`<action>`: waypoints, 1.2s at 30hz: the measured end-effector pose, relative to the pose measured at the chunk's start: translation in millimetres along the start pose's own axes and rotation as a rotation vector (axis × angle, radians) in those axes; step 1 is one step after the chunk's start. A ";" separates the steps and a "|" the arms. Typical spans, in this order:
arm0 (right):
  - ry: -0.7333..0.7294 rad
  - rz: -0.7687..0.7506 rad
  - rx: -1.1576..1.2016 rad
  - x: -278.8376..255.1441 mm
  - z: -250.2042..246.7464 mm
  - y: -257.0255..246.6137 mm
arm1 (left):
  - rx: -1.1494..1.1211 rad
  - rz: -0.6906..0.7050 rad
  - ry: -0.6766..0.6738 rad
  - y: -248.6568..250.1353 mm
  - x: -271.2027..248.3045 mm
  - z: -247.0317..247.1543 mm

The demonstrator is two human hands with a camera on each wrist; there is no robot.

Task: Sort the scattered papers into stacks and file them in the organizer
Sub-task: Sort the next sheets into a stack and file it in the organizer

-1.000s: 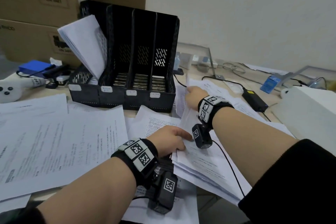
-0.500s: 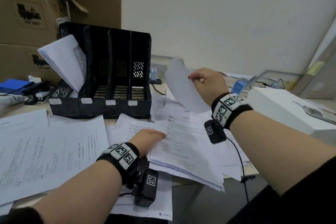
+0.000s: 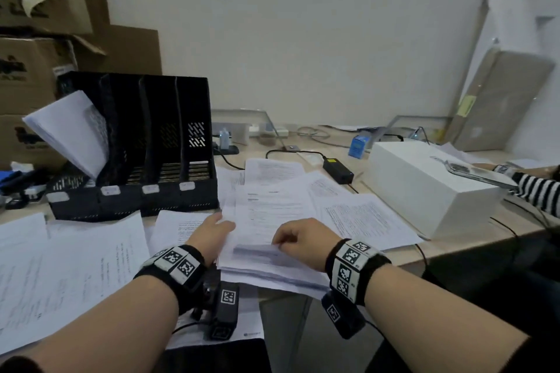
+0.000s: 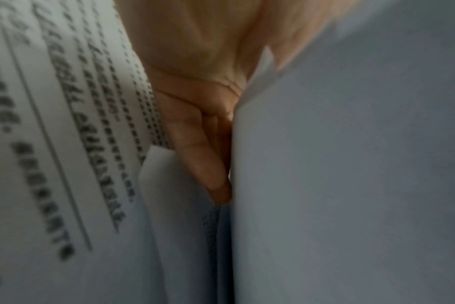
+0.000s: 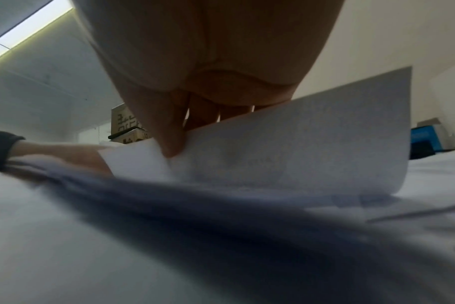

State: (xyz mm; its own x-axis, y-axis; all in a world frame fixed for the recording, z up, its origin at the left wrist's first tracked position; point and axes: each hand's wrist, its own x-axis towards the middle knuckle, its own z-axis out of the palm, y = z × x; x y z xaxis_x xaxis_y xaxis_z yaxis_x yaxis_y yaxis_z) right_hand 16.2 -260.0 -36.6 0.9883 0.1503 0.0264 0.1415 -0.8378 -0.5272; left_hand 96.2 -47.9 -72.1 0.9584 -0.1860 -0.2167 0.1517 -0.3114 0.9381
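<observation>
Right hand (image 3: 303,241) pinches the near edge of the top sheet (image 5: 312,148) between thumb and fingers, curling it up off the stack (image 3: 266,239), which lies on the worktop (image 3: 448,247) just in front of the person. Left hand (image 3: 210,235), at about nine o'clock of the stack, has its straight fingers (image 4: 203,156) slid in between the sheets at the side edge, holding the pile steady.

Loose office paper like this looks light, limp and slippery sheet on sheet; I'd guess one page lifts best by a corner or edge, while the whole stack wants both hands on opposite edges so it doesn't fan out.

At eleven o'clock stands the black organizer (image 3: 136,142), four upright slots. Its leftmost slot holds a tilted bundle of papers (image 3: 71,130) leaning out to the left; the other three look empty. More scattered pages (image 3: 69,263) lie at eight o'clock.
</observation>
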 end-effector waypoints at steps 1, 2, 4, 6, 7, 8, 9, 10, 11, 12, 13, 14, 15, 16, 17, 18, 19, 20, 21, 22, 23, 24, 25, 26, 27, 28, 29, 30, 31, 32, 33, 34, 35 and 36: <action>-0.013 0.001 0.034 -2.6 2.9 -0.4 | -0.012 -0.010 0.007 1.8 -3.0 1.5; -0.020 0.002 0.068 -4.7 5.3 -0.7 | -0.006 -0.020 0.007 2.9 -5.1 2.9; -0.022 -0.009 0.118 -8.0 9.4 -2.2 | 0.019 -0.003 -0.005 0.1 -3.6 3.6; -0.035 -0.024 0.163 -11.5 12.6 -3.4 | 0.024 0.016 -0.011 -2.3 -4.0 4.2; -0.055 -0.032 0.184 -13.6 13.4 -4.0 | 0.043 0.019 -0.003 -3.6 -3.5 4.5; -0.083 -0.038 0.200 -15.9 13.7 -4.2 | 0.060 0.011 0.006 -3.9 -4.2 4.5; -0.113 -0.039 0.210 -18.5 13.8 -3.8 | 0.071 0.009 0.000 -2.4 -6.3 4.3; -0.137 -0.033 0.217 -21.0 13.5 -2.3 | 0.085 0.014 -0.006 -1.9 -8.0 4.3; -0.149 -0.018 0.227 -23.6 13.0 -0.6 | 0.092 0.024 -0.009 0.6 -12.2 4.3; -0.142 0.001 0.242 -25.5 11.9 2.0 | 0.083 0.044 -0.006 1.9 -14.2 4.0; -0.115 0.022 0.257 -27.1 10.1 4.8 | 0.069 0.072 -0.007 3.8 -17.1 3.2; -0.066 0.039 0.259 -28.2 7.3 8.1 | 0.054 0.107 -0.012 5.4 -19.1 2.2; -0.001 0.052 0.243 -29.1 3.0 11.2 | 0.036 0.148 -0.022 8.3 -22.2 1.1; 0.069 0.064 0.218 -29.1 -2.3 14.5 | 0.010 0.187 -0.035 11.4 -23.7 -0.5; 0.135 0.076 0.199 -28.9 -9.3 16.7 | -0.014 0.216 -0.047 16.1 -26.3 -3.1; 0.194 0.085 0.194 -27.6 -17.4 18.5 | -0.038 0.237 -0.058 21.4 -28.0 -6.3; 0.248 0.089 0.195 -25.7 -25.8 19.7 | -0.049 0.252 -0.067 28.1 -30.6 -9.7; 0.299 0.095 0.197 -22.2 -34.5 21.2 | -0.044 0.276 -0.074 35.8 -33.2 -13.4; 0.349 0.098 0.201 -18.4 -43.2 21.3 | -0.009 0.306 -0.080 44.5 -37.0 -17.5; 0.400 0.098 0.210 -13.6 -51.7 21.2 | 0.041 0.347 -0.087 53.1 -40.8 -21.6; 0.451 0.090 0.215 -9.0 -60.3 19.9 | 0.094 0.385 -0.093 61.3 -44.0 -26.2; 0.501 0.086 0.209 -4.2 -68.6 18.1 | 0.139 0.421 -0.099 68.4 -46.1 -30.5; 0.548 0.079 0.196 -0.2 -77.3 16.2 | 0.175 0.454 -0.105 75.0 -48.0 -34.9; 0.585 0.076 0.183 5.2 -84.9 15.2 | 0.214 0.488 -0.104 80.5 -49.1 -40.1; 0.607 0.081 0.175 8.9 -92.4 14.8 | 0.266 0.522 -0.092 86.2 -50.2 -43.8; 0.609 0.110 0.178 12.4 -99.3 15.4 | 0.314 0.561 -0.079 91.6 -50.6 -46.9; 0.596 0.143 0.195 14.8 -104.7 15.0 | 0.353 0.596 -0.068 96.5 -51.3 -50.4; 0.578 0.172 0.233 17.0 -109.0 15.7 | 0.379 0.624 -0.069 101.1 -52.0 -53.5; 0.560 0.174 0.291 18.7 -112.6 16.4 | 0.410 0.642 -0.073 105.4 -53.6 -56.9; 0.539 0.156 0.352 20.8 -114.4 18.3 | 0.446 0.658 -0.076 108.7 -54.5 -60.1; 0.517 0.130 0.399 20.7 -115.5 17.2 | 0.487 0.662 -0.072 110.9 -54.0 -62.7; 0.494 0.127 0.409 20.8 -115.5 15.9 | 0.523 0.656 -0.060 112.7 -51.8 -65.2; 0.472 0.127 0.397 19.9 -114.6 15.0 | 0.546 0.629 -0.041 114.0 -48.9 -67.7; 0.458 0.126 0.395 19.1 -112.2 15.6 | 0.550 0.589 -0.016 114.0 -44.4 -70.4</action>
State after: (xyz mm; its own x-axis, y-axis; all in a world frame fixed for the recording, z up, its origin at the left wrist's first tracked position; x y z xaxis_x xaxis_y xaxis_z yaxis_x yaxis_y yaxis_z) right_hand 43.7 -329.1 50.9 0.9326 -0.2512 0.2590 0.0765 -0.5639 -0.8223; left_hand 88.0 -9.5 63.5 0.8392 -0.4752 0.2644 -0.5229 -0.5713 0.6327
